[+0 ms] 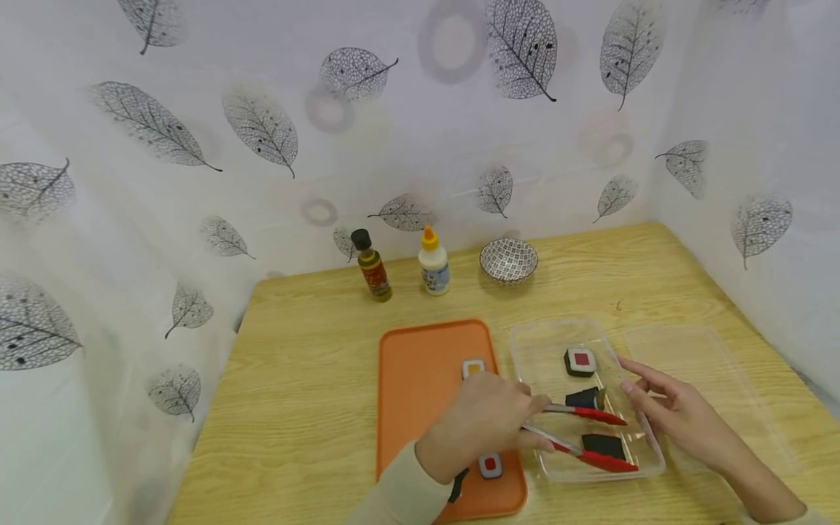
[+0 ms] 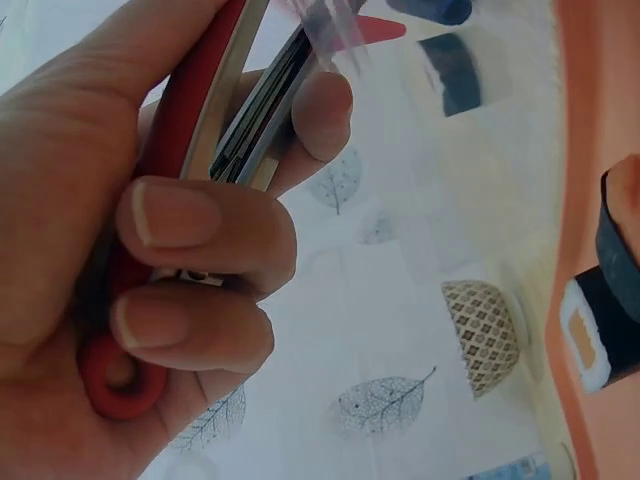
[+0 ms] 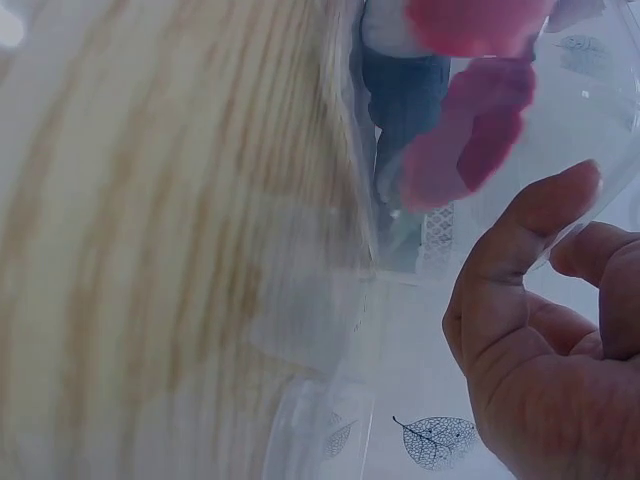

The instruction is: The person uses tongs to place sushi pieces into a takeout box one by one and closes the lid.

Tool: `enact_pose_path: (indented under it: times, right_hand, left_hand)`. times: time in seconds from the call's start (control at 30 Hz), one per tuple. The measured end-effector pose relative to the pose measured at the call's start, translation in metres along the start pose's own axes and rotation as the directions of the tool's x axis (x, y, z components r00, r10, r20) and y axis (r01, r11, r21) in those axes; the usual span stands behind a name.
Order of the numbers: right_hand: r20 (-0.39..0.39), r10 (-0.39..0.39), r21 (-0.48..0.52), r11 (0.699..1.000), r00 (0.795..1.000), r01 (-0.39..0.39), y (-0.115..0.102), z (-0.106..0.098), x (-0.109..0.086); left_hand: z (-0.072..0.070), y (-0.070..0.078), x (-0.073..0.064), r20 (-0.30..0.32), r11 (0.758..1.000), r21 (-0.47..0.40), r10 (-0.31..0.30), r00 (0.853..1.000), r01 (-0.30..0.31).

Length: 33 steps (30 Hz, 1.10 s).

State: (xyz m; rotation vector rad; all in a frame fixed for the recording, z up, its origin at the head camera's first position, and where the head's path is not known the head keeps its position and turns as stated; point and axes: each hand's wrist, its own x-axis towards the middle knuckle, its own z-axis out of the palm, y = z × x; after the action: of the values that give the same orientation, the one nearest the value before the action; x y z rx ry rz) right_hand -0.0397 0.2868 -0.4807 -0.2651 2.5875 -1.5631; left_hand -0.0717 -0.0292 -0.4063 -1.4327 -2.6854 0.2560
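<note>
My left hand (image 1: 482, 415) grips a pair of tongs (image 2: 190, 110) with red tips, its fingers curled round the handles. The spread tips reach down into a clear plastic container (image 1: 558, 475), either side of a dark seaweed-wrapped sushi roll (image 1: 602, 445); contact is unclear. Another sushi roll (image 1: 581, 398) lies beside the upper tip, and one with a red centre (image 1: 580, 361) sits farther back. At the container's right rim, my right hand (image 1: 689, 423) pinches the edge between thumb and fingers. Left of the container, an orange tray (image 1: 420, 364) lies partly under my left arm.
Sushi rolls on the tray include one with an orange centre (image 1: 473, 368) and one with a red centre (image 1: 490, 465). A clear lid (image 1: 709, 394) lies at right. Along the back stand a dark-capped bottle (image 1: 375, 273), a white bottle (image 1: 434, 270) and a patterned bowl (image 1: 508, 261).
</note>
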Motion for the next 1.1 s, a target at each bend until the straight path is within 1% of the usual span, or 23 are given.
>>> enact_pose_path:
  times: [0.13, 0.2, 0.3, 0.37, 0.43, 0.53, 0.6, 0.67, 0.73, 0.83, 0.9, 0.93, 1.0, 1.1]
  right_hand:
    - [0.001, 0.002, -0.007, 1.0, 1.0, -0.002, 0.003, 0.0, 0.0]
    - [0.002, 0.005, -0.009, 1.0, 1.0, -0.005, 0.004, 0.0, 0.0]
    - [-0.002, -0.002, -0.004, 1.0, 1.0, 0.002, 0.005, 0.001, 0.0]
    - [-0.006, -0.007, 0.003, 1.0, 1.0, 0.007, 0.006, 0.002, 0.0]
    - [-0.011, -0.01, 0.01, 1.0, 1.0, 0.01, 0.005, 0.003, 0.0]
    - [-0.017, -0.005, -0.001, 1.0, 1.0, 0.005, 0.005, 0.003, 0.0]
    - [-0.023, -0.003, -0.015, 1.0, 1.0, 0.002, 0.005, 0.002, 0.001]
    - [-0.028, 0.0, -0.031, 1.0, 1.0, -0.001, 0.005, 0.0, 0.001]
    - [-0.03, -0.005, -0.048, 0.999, 1.0, 0.004, 0.006, -0.001, 0.001]
    - [-0.024, -0.015, -0.051, 0.999, 1.0, 0.014, 0.007, -0.002, 0.001]
    - [-0.021, -0.02, -0.048, 0.999, 1.0, 0.019, 0.008, -0.001, 0.001]
    - [-0.018, -0.02, -0.048, 0.999, 1.0, 0.019, 0.008, -0.002, 0.001]
    - [-0.011, -0.015, -0.044, 0.999, 1.0, 0.015, 0.007, -0.001, 0.001]
    - [-0.006, 0.003, -0.039, 0.999, 1.0, -0.004, 0.006, 0.0, 0.002]
  left_hand:
    - [-0.004, -0.006, -0.007, -0.044, 0.999, -0.043, -0.007, 0.999, 0.005]
    - [-0.006, -0.012, -0.012, -0.085, 0.998, -0.066, -0.002, 0.996, -0.003]
    - [-0.006, -0.023, -0.022, -0.171, 0.995, -0.097, 0.004, 0.985, -0.021]
    - [-0.005, -0.031, -0.03, -0.222, 0.988, -0.148, 0.002, 0.975, -0.036]
    - [-0.003, -0.04, -0.038, -0.268, 0.974, -0.219, -0.011, 0.963, -0.05]
    - [0.001, -0.053, -0.05, -0.314, 0.936, -0.342, -0.037, 0.949, -0.076]
    - [0.005, -0.062, -0.059, -0.331, 0.913, -0.399, -0.061, 0.942, -0.081]
    - [0.01, -0.07, -0.067, -0.327, 0.89, -0.449, -0.086, 0.941, -0.075]
    - [0.016, -0.077, -0.078, -0.315, 0.877, -0.479, -0.125, 0.941, -0.044]
    - [0.026, -0.086, -0.095, -0.269, 0.852, -0.524, -0.188, 0.945, 0.02]
    - [0.032, -0.091, -0.107, -0.23, 0.833, -0.548, -0.239, 0.943, 0.078]
    - [0.035, -0.094, -0.112, -0.212, 0.823, -0.558, -0.264, 0.941, 0.105]
    - [0.043, -0.099, -0.122, -0.186, 0.812, -0.563, -0.306, 0.934, 0.154]
    - [0.052, -0.104, -0.132, -0.147, 0.8, -0.552, -0.372, 0.916, 0.236]
